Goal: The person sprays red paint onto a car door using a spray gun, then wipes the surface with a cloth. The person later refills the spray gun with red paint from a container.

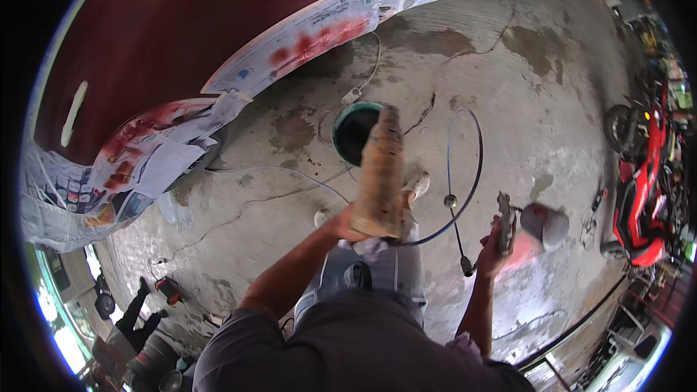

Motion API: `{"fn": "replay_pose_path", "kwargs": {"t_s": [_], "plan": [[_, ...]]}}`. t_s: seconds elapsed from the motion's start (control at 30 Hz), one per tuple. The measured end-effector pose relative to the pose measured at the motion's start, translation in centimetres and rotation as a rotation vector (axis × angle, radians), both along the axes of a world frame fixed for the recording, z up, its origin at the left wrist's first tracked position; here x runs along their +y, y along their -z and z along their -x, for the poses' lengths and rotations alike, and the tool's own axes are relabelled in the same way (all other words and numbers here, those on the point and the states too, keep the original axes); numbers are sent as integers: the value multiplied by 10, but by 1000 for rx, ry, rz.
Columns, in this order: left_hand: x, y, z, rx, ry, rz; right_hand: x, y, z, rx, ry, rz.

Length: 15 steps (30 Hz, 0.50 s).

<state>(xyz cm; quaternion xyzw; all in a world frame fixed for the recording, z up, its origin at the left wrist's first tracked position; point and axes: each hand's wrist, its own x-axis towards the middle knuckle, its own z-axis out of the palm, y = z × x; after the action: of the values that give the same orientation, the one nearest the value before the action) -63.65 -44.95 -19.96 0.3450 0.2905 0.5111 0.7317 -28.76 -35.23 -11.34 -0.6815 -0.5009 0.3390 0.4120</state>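
My left hand (348,225) is closed around the near end of a brown, worn, cylinder-shaped tool with a narrower nose (382,174), probably a heat gun. The tool points away from me, and its grip is hidden under its body. A bit of whitish cloth (372,248) shows below that hand. On the right, my right hand (495,250) grips a metal spray gun (506,221) with a grey cup (544,226) at its far side. A dark blue hose (475,181) loops between the two hands; where its ends join is unclear.
A dark red car body (167,36), edged with red-stained newspaper (319,47), fills the upper left. Behind the brown tool stands a green-rimmed bucket (345,127). Cords cross the concrete floor (276,167) near a white socket block (351,96). A red motorcycle (646,196) stands right.
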Motion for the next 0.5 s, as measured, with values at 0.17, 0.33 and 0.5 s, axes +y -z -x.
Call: {"fn": "replay_pose_path", "kwargs": {"t_s": [0.17,0.33,0.5], "plan": [[-149,-171,110,91,-92,56,-55,-55,-13,-452,-185,-96],[-283,-163,162,830,-490,467,-81,-110,14,-396,108,174],[-332,-106,212,1606,-568,77,-71,-124,49,-140,111,-239]]}}
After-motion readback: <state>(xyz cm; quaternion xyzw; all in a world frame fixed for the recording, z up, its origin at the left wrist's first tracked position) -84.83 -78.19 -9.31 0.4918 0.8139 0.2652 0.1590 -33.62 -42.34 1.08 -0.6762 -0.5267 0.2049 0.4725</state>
